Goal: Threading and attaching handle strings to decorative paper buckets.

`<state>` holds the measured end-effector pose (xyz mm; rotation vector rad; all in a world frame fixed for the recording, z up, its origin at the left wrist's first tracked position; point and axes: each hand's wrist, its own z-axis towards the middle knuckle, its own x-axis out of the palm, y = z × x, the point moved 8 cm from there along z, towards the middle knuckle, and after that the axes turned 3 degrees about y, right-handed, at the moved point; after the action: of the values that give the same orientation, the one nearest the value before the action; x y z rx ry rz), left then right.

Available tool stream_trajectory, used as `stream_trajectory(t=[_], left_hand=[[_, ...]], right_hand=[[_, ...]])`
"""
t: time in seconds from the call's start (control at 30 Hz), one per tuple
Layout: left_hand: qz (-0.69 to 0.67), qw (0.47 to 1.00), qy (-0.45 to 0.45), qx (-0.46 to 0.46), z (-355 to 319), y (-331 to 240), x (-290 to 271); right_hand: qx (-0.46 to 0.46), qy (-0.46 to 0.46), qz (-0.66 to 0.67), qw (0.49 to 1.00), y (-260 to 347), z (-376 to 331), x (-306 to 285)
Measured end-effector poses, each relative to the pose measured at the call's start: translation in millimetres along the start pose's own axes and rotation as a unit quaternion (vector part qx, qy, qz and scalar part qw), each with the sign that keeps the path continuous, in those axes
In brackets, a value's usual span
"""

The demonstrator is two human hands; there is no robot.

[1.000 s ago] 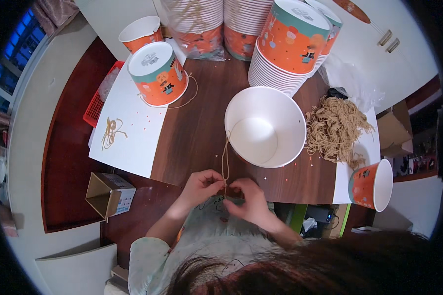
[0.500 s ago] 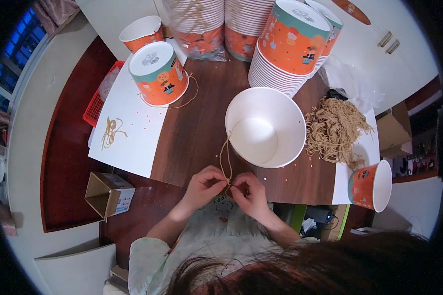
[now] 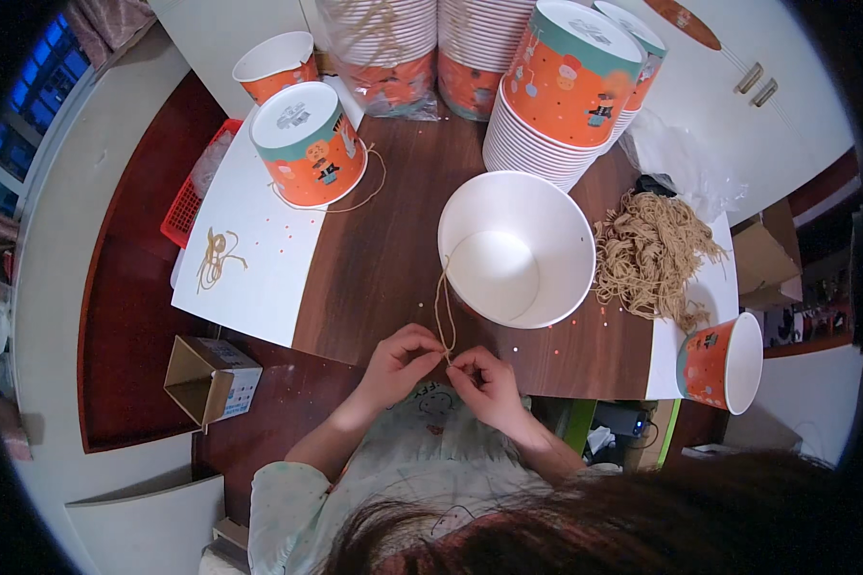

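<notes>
My left hand point(image 3: 401, 366) and my right hand point(image 3: 484, 385) meet at the near edge of the wooden table point(image 3: 384, 259). Both pinch the lower end of a tan string point(image 3: 442, 309) between thumb and fingers. The string runs up from my fingers to the near-left rim of an open white paper bucket point(image 3: 516, 247) that stands just beyond my hands. The inside of the bucket is bare white.
A heap of tan strings point(image 3: 654, 255) lies right of the bucket. A lidded orange bucket point(image 3: 309, 155) with a string stands on a white sheet point(image 3: 249, 259) at the left. Stacks of orange buckets point(image 3: 558, 96) fill the back. An orange cup point(image 3: 725, 362) lies at right; a cardboard box point(image 3: 211, 379) at left.
My hands have stayed at the table edge. The fingers have shifted slightly on the string, and the right hand has moved a little lower.
</notes>
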<state>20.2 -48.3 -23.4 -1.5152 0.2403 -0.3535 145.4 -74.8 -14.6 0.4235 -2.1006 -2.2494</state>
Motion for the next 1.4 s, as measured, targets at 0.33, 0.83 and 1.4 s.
stream_trajectory(t=[0.33,0.83,1.4], left_hand=[[0.028,0.999,-0.008,-0.034,0,3,0],[-0.008,1.000,0.018,-0.021,-1,0,1],[-0.019,0.997,-0.053,-0.060,2,-9,-15]], right_hand=[[-0.007,-0.004,-0.031,0.999,4,1,0],[-0.104,-0.024,-0.104,0.989,9,1,1],[-0.152,0.081,-0.142,0.975,23,-5,31]])
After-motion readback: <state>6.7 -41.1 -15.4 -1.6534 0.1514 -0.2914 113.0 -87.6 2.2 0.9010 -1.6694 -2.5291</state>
